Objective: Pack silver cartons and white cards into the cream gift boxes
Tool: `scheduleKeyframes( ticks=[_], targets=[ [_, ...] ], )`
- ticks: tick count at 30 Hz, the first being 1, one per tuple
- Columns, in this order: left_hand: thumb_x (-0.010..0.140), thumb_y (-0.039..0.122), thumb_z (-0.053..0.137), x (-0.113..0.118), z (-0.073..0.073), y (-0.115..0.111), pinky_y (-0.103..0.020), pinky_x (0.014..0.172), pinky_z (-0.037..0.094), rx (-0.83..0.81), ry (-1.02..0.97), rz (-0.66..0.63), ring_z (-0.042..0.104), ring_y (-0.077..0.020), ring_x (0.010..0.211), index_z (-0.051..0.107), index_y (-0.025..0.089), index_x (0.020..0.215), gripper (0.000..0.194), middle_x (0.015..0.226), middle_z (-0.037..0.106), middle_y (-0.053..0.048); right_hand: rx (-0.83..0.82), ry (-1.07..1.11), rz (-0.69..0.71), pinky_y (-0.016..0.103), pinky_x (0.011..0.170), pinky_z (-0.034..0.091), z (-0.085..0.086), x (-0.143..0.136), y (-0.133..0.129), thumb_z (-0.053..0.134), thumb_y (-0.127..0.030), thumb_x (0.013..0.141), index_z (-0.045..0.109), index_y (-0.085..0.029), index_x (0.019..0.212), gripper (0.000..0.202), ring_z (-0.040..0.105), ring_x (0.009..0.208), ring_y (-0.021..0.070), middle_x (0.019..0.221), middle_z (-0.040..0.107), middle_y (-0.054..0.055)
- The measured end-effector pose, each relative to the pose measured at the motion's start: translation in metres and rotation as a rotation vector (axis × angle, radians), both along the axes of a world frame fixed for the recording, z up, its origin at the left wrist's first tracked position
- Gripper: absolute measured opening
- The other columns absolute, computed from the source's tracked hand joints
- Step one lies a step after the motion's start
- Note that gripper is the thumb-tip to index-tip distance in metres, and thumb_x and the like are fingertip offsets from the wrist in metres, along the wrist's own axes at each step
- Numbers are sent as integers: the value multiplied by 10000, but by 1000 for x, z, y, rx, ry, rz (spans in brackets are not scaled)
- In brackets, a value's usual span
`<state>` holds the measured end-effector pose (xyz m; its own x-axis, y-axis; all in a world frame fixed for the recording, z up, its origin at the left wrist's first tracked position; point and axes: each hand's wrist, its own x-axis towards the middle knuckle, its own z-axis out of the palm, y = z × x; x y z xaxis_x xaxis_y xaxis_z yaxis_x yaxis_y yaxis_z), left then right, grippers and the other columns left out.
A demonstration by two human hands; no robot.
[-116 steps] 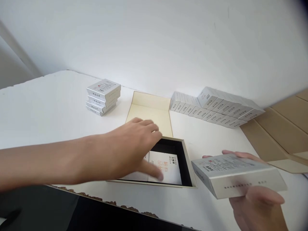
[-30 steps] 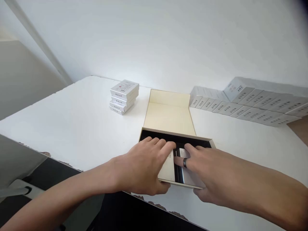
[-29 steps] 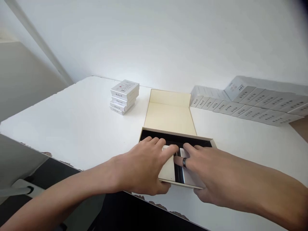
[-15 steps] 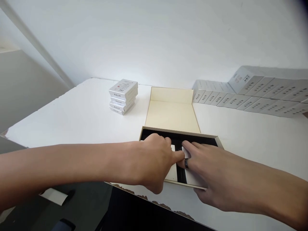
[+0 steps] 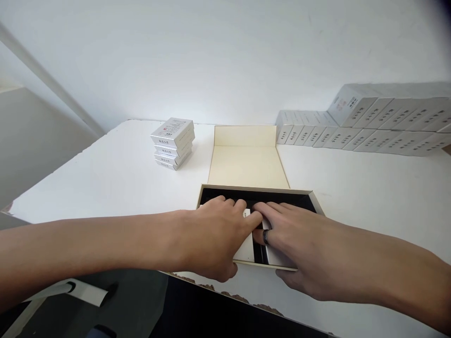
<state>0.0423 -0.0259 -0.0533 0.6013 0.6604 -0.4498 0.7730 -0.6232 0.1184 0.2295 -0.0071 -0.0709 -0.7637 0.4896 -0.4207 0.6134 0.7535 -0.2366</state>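
A cream gift box (image 5: 317, 203) with a black lining lies near the table's front edge, its lid (image 5: 246, 164) folded back flat. Two white boxes lie inside, side by side with a black gap between them. My left hand (image 5: 221, 234) curls over the left white box (image 5: 245, 251), thumb down at the front rim and index finger reaching across the gap. Over the right white box (image 5: 276, 256) my right hand (image 5: 296, 239) is bent, a dark ring on one finger and its thumb outside the front rim. Both hands hide most of the white boxes.
A short stack of silver-white cartons (image 5: 173, 141) stands left of the lid. Along the wall at the right runs a long row of similar cartons (image 5: 366, 122), partly two high. The white table (image 5: 88, 183) has a chipped front edge; beneath it is dark floor.
The view has shifted slightly, so the gift box and hands sit a little further left. The fingertips of both hands have moved slightly; both stay over the white boxes.
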Motion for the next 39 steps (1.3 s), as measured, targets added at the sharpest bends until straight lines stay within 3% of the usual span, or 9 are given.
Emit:
scheduleKeyframes(
  ticks=[4,7,10,13,17,22,25,33,39],
  targets=[
    [609,393,894,-9,9,-5,-388,887,467,-24,-176,91,568,-260,1036,461,213,1252,796,1133,602,-51,37,97,46,489,859,472,2,1,1,704,-242,702,715,-207,986,286,550,1021,326,1068,577,120],
    [583,519,883,-21,29,-1,-303,771,489,-63,-280,261,587,-232,1031,533,292,1149,703,1122,629,10,66,66,106,509,882,447,3,-2,2,736,-293,712,717,-217,997,295,537,1003,316,1076,574,107],
    [733,650,703,-34,47,24,-290,740,486,9,-296,445,619,-220,996,608,316,1072,485,1087,657,26,91,69,158,493,905,417,3,-6,2,722,-303,747,711,-209,909,187,524,930,278,944,589,63],
    [841,649,546,-42,52,68,-322,828,483,241,-304,476,610,-226,1045,627,250,1017,443,1107,658,-8,121,59,185,477,880,402,1,-7,0,725,-317,766,673,-201,755,128,500,870,257,853,593,39],
    [841,573,583,-38,36,131,-418,984,440,421,-44,447,498,-304,1223,516,173,1234,565,1309,558,-118,94,40,194,495,930,378,0,-4,-2,740,-305,764,668,-203,738,127,508,912,266,849,606,34],
    [691,548,775,-28,11,180,-552,1064,390,319,145,546,334,-413,1368,299,189,1454,969,1520,344,-202,35,102,116,448,876,433,-1,-1,-3,711,-242,777,703,-220,827,55,508,998,281,913,605,43],
    [618,489,850,-30,2,198,-569,1059,395,264,170,599,372,-423,1353,276,237,1476,1063,1492,404,-192,83,111,109,430,793,455,-2,0,-5,693,-305,808,698,-209,814,96,513,976,286,946,589,67],
    [624,395,866,-49,-16,227,-439,953,491,227,114,733,551,-389,1206,204,162,1495,1119,1337,559,-232,15,102,133,465,926,424,6,-3,-2,747,-360,798,678,-229,798,148,527,979,262,894,638,17],
    [763,297,755,-50,-25,219,-345,841,534,330,22,820,600,-325,1131,248,105,1454,878,1238,600,-228,-27,230,112,541,1201,82,2,-4,-1,681,-631,806,684,-219,709,424,555,1034,254,800,637,2]
  ],
)
